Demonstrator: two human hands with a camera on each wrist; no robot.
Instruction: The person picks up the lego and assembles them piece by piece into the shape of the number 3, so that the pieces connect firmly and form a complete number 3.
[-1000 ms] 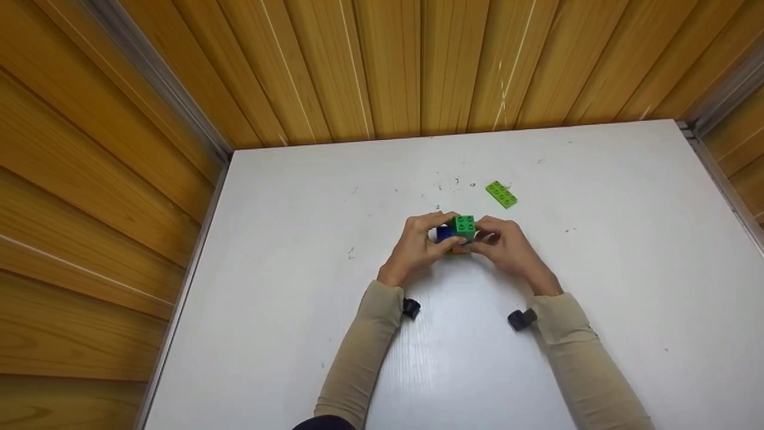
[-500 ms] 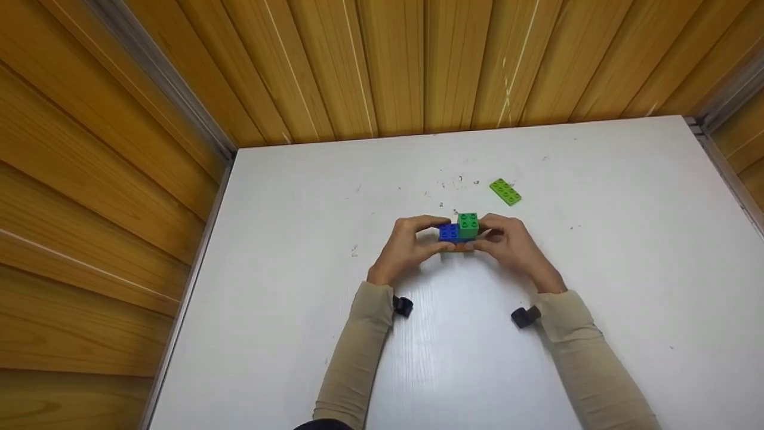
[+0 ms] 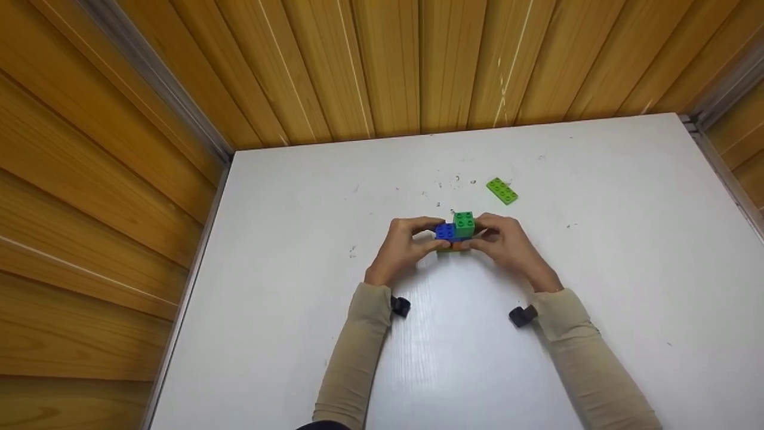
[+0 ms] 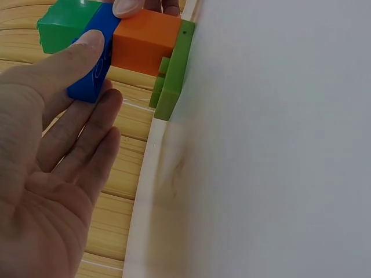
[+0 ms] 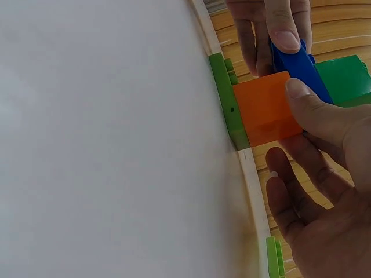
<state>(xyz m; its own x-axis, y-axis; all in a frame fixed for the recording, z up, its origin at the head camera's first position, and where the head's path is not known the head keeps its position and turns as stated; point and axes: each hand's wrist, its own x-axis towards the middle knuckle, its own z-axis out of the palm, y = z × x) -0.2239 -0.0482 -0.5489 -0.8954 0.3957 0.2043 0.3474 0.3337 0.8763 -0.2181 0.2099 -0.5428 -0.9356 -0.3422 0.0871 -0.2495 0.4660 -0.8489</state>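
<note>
A small stack of toy building bricks stands at the middle of the table between both hands. At its base lies a lime-green plate [image 4: 174, 81], under an orange brick [image 5: 266, 110]. Across the orange brick sits a flat blue brick [image 3: 444, 230], its left end overhanging. A green brick [image 3: 464, 224] tops the blue one on the right. My left hand [image 3: 401, 243] pinches the blue brick's overhanging end between thumb and fingers. From the right side, my right hand [image 3: 504, 240] grips the orange brick, its thumb at the seam with the blue one.
A loose lime-green plate [image 3: 502, 190] lies beyond the stack to the right on the white table [image 3: 286, 239]. Wood-patterned panels [image 3: 388, 65] rise along the table's back and left sides. Black cameras [image 3: 523, 316] are strapped at both wrists.
My left hand has drawn back leftward from around the green brick to the blue brick's end, baring its studs. My right hand stays at the stack's right side.
</note>
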